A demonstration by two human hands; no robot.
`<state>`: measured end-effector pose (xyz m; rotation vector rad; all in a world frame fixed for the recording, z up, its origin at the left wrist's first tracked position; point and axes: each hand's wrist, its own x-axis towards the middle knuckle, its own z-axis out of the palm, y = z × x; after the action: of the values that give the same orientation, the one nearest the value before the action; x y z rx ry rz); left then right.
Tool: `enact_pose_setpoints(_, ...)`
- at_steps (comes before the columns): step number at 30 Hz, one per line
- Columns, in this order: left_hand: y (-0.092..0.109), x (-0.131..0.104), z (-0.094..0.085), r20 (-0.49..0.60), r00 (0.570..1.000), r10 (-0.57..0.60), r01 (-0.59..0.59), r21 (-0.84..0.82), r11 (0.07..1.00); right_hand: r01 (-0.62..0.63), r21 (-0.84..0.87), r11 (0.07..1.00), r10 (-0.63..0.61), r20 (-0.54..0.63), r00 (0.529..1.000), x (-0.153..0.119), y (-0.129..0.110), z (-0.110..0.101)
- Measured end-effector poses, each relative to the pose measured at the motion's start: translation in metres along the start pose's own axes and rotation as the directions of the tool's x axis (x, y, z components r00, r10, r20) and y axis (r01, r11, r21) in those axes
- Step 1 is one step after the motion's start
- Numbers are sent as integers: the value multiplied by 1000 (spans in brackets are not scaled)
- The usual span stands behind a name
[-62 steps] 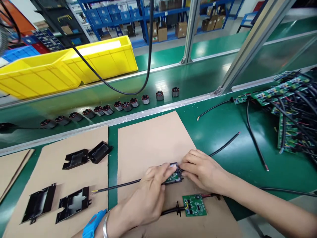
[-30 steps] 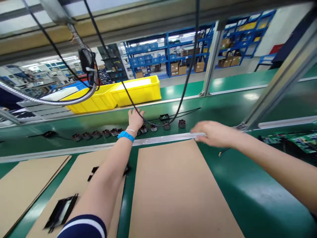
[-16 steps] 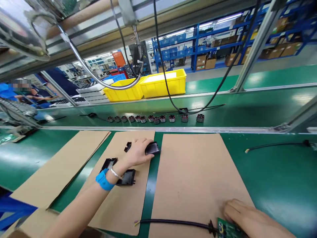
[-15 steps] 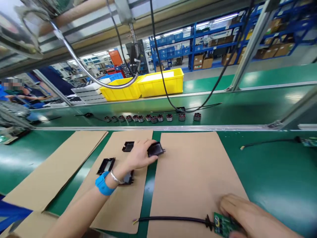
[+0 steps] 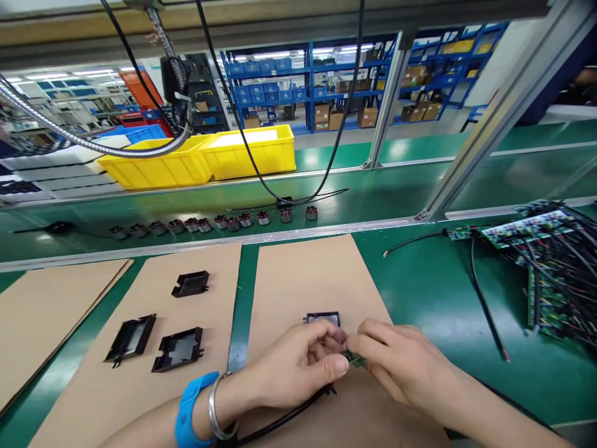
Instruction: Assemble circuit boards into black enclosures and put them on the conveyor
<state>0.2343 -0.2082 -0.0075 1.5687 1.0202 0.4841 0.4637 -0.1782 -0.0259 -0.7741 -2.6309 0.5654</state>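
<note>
Over the right-hand cardboard sheet, my two hands meet at a small green circuit board, largely hidden by fingers. My right hand is closed on the board's right side. From the other side my left hand has its curled fingers and thumb at the board's left edge, closed on it. A black cable runs from under my left hand toward the lower left. Just behind my fingers a black plastic housing rests on the cardboard, its front part covered.
Three more black housings lie on the middle cardboard sheet. At right is a pile of circuit boards with cables. Several small motors line the ledge behind a metal rail. Yellow bins stand beyond; a cable hangs ahead.
My left hand has set a black housing on the right-hand cardboard, let go, and come to the circuit board. My right hand has lifted the board inward. The view has turned right.
</note>
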Motion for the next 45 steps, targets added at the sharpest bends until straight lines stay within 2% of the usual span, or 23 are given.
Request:
enact_pose_setpoints(1, 1, 0, 2, -23, 1000, 18, -18, 10, 1000, -28, 77, 997, 28, -2, 1000, 4, 0, 0)
enact_pose_setpoints(3, 0, 0, 6, -90, 994, 60, -47, 148, 988, -131, 216, 968, 130, 19, 991, 13, 3, -2)
enact_pose_setpoints(6, -5, 4, 10, -202, 979, 31, 47, 370, 928, -253, 280, 926, 241, 75, 968, 23, 9, -8)
enact_pose_setpoints(8, -8, 8, 12, -267, 963, -41, 142, 372, 918, -270, 298, 916, 252, 97, 963, 27, 11, -11)
enact_pose_setpoints(10, -10, 11, 12, -293, 950, -109, 201, 302, 932, -290, 272, 918, 272, 100, 957, 31, 8, -10)
enact_pose_setpoints(11, -11, 12, 12, -303, 944, -133, 216, 260, 941, -300, 209, 931, 288, 88, 954, 33, 4, -7)
enact_pose_setpoints(13, -13, 15, 12, -319, 934, -162, 230, 187, 955, -310, -47, 950, 311, 33, 950, 40, -10, 2)
enact_pose_setpoints(16, -17, 20, 10, -297, 935, -194, 233, 99, 967, -252, -475, 843, 285, -3, 958, 51, -35, 17)
enact_pose_setpoints(18, -20, 21, 6, -256, 939, -231, 249, 41, 968, -159, -590, 791, 221, 34, 975, 56, -45, 21)
enact_pose_setpoints(20, -21, 19, -1, -200, 939, -281, 282, -25, 959, -50, -573, 818, 124, 90, 988, 58, -44, 18)
enact_pose_setpoints(22, -20, 14, -10, -125, 943, -309, 306, -40, 951, 36, -472, 881, 40, 150, 988, 58, -32, 11)
enact_pose_setpoints(23, -19, 9, -16, -105, 949, -297, 299, 8, 954, 60, -406, 912, 16, 183, 983, 59, -24, 7)
enact_pose_setpoints(25, -18, 1, -25, -127, 965, -229, 252, 207, 945, 88, -269, 959, -17, 255, 967, 60, -6, 2)
enact_pose_setpoints(27, -21, -6, -29, -202, 972, -123, 202, 435, 878, 102, -153, 983, -49, 319, 947, 63, 11, 0)
enact_pose_setpoints(30, -33, -7, -27, -251, 968, -12, 168, 610, 775, 93, -66, 993, -64, 359, 931, 70, 27, 4)
enact_pose_setpoints(34, -48, 1, -21, -219, 975, 27, 135, 688, 713, 46, -87, 995, -9, 390, 921, 76, 34, 9)
enact_pose_setpoints(40, -58, 6, -21, -199, 979, 34, 107, 654, 749, 108, -171, 979, -42, 350, 936, 68, 33, 26)
enact_pose_setpoints(45, -60, 6, -18, -200, 980, 19, 118, 650, 750, 51, -231, 972, 19, 290, 957, 66, 30, 33)
